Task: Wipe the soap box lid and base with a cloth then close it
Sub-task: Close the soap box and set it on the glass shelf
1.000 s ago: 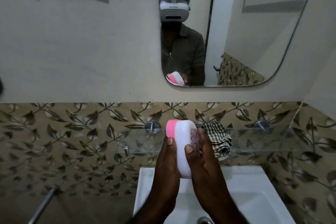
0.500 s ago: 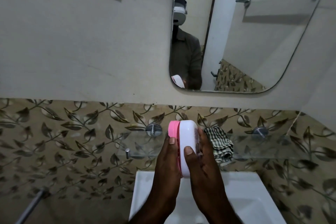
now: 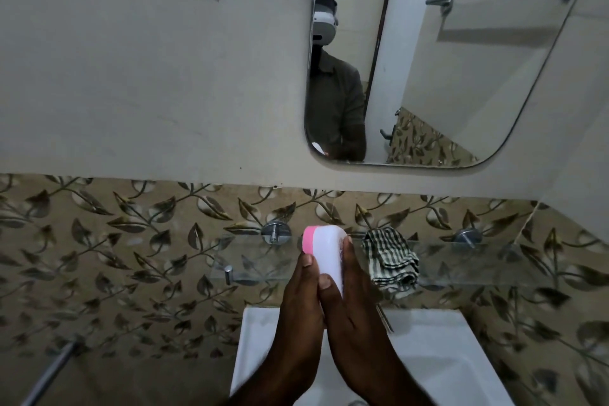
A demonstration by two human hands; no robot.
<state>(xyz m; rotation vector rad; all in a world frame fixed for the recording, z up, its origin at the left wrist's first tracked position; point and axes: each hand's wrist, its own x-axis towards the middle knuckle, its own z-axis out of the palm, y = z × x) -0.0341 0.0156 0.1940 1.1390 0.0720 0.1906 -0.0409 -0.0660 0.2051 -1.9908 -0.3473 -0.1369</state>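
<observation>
I hold the soap box (image 3: 326, 249) upright on its edge above the sink, white lid facing right and the pink base showing as a strip on its left. Lid and base sit together. My left hand (image 3: 301, 300) grips the box from the left, thumb on the lid. From the right, my right hand (image 3: 349, 303) clasps it, thumb on the lid and fingers wrapped behind. A checked green-and-white cloth (image 3: 390, 259) lies bunched on the glass shelf just right of the box, with neither hand touching it.
The glass shelf (image 3: 260, 260) runs along the leaf-patterned tiles on metal mounts. A white sink (image 3: 438, 359) lies below my hands. A mirror (image 3: 445, 76) hangs above, reflecting a person and a towel rail. A metal pipe (image 3: 49, 372) slants at lower left.
The gap between pink base and white lid seen half a second ago has closed. Both hands stay on the box, pressed closer together. The camera view shifted slightly left.
</observation>
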